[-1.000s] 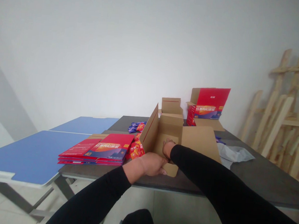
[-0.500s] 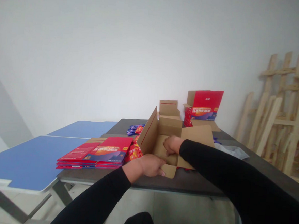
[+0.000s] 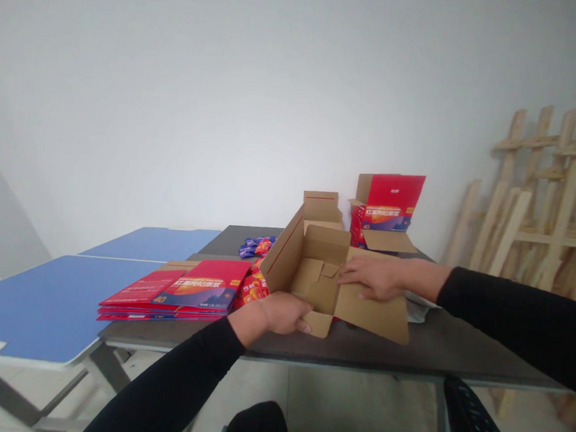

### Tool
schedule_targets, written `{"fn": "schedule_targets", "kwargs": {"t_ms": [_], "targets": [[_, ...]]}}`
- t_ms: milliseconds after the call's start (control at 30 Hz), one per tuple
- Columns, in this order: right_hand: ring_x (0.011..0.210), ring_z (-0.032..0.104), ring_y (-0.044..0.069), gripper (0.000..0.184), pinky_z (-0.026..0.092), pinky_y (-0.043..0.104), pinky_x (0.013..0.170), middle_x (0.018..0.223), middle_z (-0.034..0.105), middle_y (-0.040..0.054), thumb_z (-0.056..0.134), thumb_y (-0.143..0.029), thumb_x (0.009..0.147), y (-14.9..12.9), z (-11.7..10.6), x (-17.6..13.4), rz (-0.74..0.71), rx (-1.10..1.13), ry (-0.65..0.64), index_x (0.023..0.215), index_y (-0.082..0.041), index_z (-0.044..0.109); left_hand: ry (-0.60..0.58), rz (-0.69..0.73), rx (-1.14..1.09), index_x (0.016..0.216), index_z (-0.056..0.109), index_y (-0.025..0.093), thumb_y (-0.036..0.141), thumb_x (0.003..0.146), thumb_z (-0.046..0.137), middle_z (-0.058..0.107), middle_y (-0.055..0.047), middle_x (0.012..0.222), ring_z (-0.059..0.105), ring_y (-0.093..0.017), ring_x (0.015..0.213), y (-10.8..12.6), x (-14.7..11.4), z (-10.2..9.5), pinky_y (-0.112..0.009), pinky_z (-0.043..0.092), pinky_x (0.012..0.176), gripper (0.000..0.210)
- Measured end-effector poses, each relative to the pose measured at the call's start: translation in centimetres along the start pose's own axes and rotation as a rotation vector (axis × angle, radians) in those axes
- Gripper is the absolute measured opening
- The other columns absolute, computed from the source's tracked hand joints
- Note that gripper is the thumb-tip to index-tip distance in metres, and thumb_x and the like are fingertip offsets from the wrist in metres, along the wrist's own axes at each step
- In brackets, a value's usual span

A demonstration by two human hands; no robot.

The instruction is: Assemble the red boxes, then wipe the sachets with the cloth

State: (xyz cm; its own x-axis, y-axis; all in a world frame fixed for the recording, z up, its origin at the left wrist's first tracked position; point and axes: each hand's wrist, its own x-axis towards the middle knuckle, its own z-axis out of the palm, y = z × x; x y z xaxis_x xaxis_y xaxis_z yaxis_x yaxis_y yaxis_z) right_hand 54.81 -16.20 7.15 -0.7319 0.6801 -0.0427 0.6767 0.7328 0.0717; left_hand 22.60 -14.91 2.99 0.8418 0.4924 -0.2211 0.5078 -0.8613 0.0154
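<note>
An open cardboard box (image 3: 308, 276) stands at the table's front edge, brown inside, its flaps folded outward. My left hand (image 3: 285, 313) grips its near side by the short front flap, thumb on the flap. Stretched out over the right flap (image 3: 375, 307), my right hand (image 3: 375, 276) has its fingertips at the box's right inner edge. Small tabs (image 3: 326, 271) show on the box's floor. Left of the box lie red sachets (image 3: 252, 287), partly hidden by it.
A stack of flattened red cartons (image 3: 188, 291) lies at the left, with purple sachets (image 3: 252, 247) behind. Two more open boxes, one brown (image 3: 321, 206) and one red (image 3: 390, 200), stand at the back. Wooden frames (image 3: 540, 207) lean at the right; a blue table (image 3: 55, 298) adjoins.
My right hand has come up from the box's floor onto the right flap, which now tilts lower and outward. Tabs on the floor are now visible. My left hand keeps its hold.
</note>
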Motion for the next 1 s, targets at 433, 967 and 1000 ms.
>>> {"fn": "schedule_targets", "kwargs": {"t_ms": [433, 967, 1000], "targets": [[0.096, 0.065, 0.023, 0.033, 0.046, 0.038, 0.097, 0.098, 0.073, 0.01, 0.049, -0.033, 0.112, 0.2, 2.7, 2.9, -0.272, -0.171, 0.132, 0.097, -0.02, 0.075, -0.053, -0.003, -0.013, 0.127, 0.073, 0.022, 0.048, 0.096, 0.07, 0.08, -0.012, 0.119, 0.077, -0.03, 0.109, 0.4, -0.4, -1.1, -0.032, 0.055, 0.082, 0.04], [0.091, 0.066, 0.022, 0.028, 0.047, 0.035, 0.09, 0.095, 0.073, 0.0097, 0.051, -0.026, 0.109, 4.2, -3.2, 0.0, -0.079, -0.021, 0.155, 0.096, -0.02, 0.075, 0.907, 0.122, -0.118, 0.119, 0.069, 0.018, 0.008, 0.092, 0.045, 0.071, -0.015, 0.134, 0.062, -0.026, 0.132, -4.7, -0.6, 0.1, -0.046, 0.046, 0.119, 0.038], [0.091, 0.066, 0.023, 0.029, 0.048, 0.035, 0.089, 0.095, 0.073, 0.0101, 0.051, -0.028, 0.109, 4.8, -3.4, -0.3, -0.047, -0.018, 0.173, 0.096, -0.019, 0.074, 0.969, 0.08, -0.14, 0.109, 0.069, 0.019, 0.005, 0.089, 0.044, 0.073, -0.015, 0.122, 0.064, -0.025, 0.123, -5.5, -0.4, 0.8, -0.046, 0.05, 0.115, 0.035]]}}
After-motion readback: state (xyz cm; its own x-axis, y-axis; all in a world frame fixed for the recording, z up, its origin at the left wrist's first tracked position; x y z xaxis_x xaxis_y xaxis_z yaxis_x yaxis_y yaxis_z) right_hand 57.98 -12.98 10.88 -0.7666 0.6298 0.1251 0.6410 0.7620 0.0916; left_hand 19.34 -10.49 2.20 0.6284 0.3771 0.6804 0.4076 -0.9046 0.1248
